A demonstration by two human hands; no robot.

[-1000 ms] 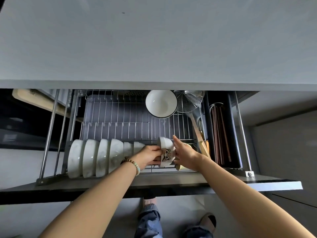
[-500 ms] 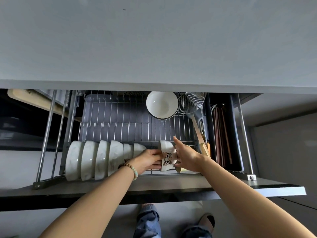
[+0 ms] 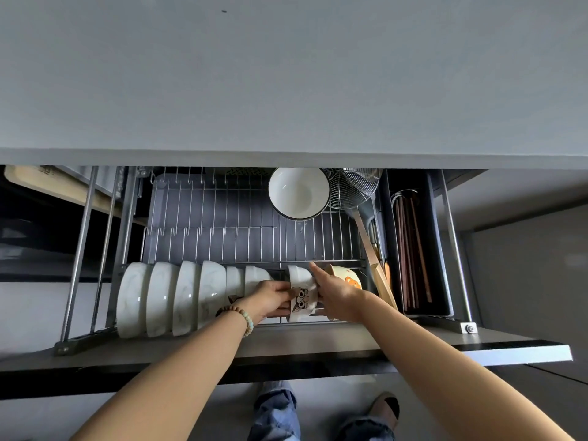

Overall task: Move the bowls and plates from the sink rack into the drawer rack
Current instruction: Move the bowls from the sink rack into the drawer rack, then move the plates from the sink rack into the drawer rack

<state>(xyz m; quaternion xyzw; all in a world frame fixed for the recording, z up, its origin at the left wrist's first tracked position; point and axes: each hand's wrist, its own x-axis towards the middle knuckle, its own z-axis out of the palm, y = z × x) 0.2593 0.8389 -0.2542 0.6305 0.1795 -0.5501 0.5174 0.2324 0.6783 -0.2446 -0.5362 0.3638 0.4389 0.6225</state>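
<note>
White china fills the front row of the drawer rack (image 3: 222, 218). Four large marbled bowls (image 3: 165, 300) stand on edge at the left, with two smaller white bowls (image 3: 254, 275) just beside them. Next comes one cat-face bowl (image 3: 300, 296), and one orange-printed bowl (image 3: 348, 278) sits at the right end. The cat-face bowl stands on edge in that row, between the two hands. The left hand (image 3: 273, 297), which has one bead bracelet (image 3: 243, 316) on its wrist, grips the bowl's left side with curled fingers. The right hand (image 3: 337, 294) lies against the bowl's right side with its fingers stretched out straight, the forefinger reaching past the rim. At the back of the rack one dark-rimmed bowl (image 3: 299, 192) leans with its hollow facing the camera, touching one wire skimmer (image 3: 350, 186) whose wooden handle runs toward the front. A dark holder at the right keeps a bundle of chopsticks (image 3: 413, 249), too close together to count
</note>
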